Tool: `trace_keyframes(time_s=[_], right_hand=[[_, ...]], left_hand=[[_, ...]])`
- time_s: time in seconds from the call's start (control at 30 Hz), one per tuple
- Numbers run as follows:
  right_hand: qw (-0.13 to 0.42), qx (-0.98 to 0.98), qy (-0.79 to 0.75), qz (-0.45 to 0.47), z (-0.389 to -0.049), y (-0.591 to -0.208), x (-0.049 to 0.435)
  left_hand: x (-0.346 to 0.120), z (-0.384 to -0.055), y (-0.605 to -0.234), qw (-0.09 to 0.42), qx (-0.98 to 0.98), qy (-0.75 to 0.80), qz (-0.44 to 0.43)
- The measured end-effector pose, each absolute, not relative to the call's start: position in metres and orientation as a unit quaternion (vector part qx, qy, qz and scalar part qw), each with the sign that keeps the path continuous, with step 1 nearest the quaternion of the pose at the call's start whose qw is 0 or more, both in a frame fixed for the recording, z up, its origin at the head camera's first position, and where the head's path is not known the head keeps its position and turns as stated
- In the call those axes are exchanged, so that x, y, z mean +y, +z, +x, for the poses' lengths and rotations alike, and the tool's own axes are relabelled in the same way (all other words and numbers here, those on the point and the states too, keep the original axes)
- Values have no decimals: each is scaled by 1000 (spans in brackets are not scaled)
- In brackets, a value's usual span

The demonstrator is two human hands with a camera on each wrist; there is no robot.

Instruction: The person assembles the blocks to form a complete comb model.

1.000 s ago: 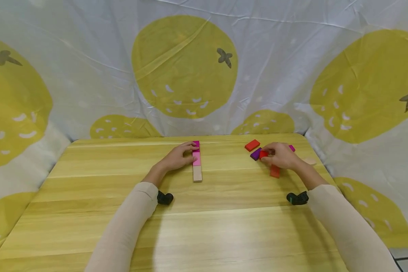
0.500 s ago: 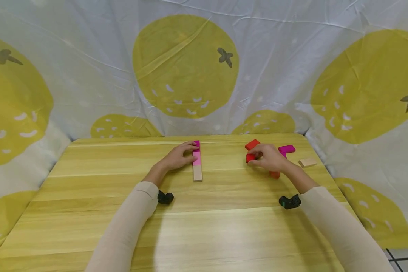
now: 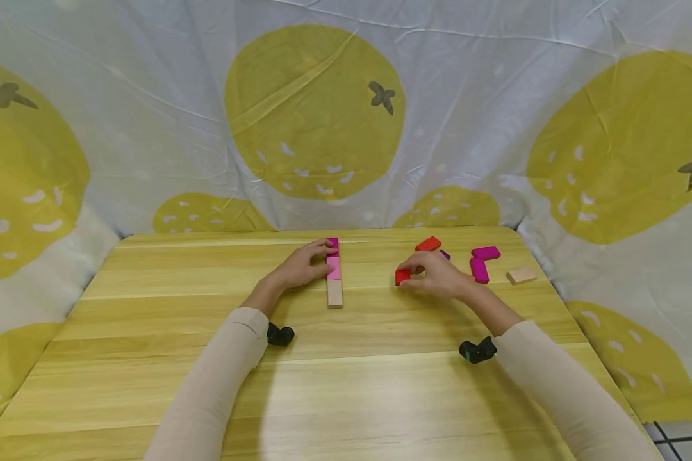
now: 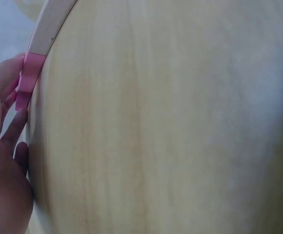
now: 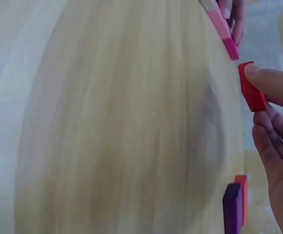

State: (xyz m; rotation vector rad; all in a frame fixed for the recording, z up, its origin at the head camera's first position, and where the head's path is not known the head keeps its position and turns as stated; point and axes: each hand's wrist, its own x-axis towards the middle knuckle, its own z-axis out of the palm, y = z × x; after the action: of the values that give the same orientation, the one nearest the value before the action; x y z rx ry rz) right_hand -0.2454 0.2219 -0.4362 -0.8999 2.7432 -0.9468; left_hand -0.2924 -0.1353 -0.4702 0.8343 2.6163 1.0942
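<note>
Head view: the right hand (image 3: 436,275) holds the red block (image 3: 402,276) between the row (image 3: 334,271) and the scattered blocks; whether it touches the table (image 3: 150,358) cannot be told.

Right-hand fingers: pinching the red block, thumb toward its near end, fingertips toward its far end; this end-to-end hold presumably leaves the long sides free.

Red block, long axis: near to far, roughly parallel to the row, as the right wrist view shows.

Row: bare-wood block (image 3: 335,294) nearest the person, pink block (image 3: 334,264) in the middle, magenta block (image 3: 335,243) farthest; all lie end to end, their long axes forming one line that points away from the person.

Left hand (image 3: 298,266): thumb and fingers apart, loosely bent; thumb at the pink block's left side, fingertips at the magenta block; apparently a steadying touch that keeps the row straight.

Scattered blocks: orange block (image 3: 428,244) slanting; purple block (image 3: 445,255) mostly hidden by the right hand; two violet blocks (image 3: 479,270) set at an angle to each other; pale block (image 3: 521,275) lying sideways, farthest right.
</note>
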Motion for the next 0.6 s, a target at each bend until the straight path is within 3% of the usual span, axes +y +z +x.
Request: trace_keyframes(time_s=[0.27, 0.6], right_hand=[[65, 885, -347, -304, -233, -445, 192], [67, 847, -367, -380, -218, -457, 147]], left_hand=[[-135, -293, -470, 88, 883, 368, 279], [-134, -294, -471, 86, 884, 366, 279]])
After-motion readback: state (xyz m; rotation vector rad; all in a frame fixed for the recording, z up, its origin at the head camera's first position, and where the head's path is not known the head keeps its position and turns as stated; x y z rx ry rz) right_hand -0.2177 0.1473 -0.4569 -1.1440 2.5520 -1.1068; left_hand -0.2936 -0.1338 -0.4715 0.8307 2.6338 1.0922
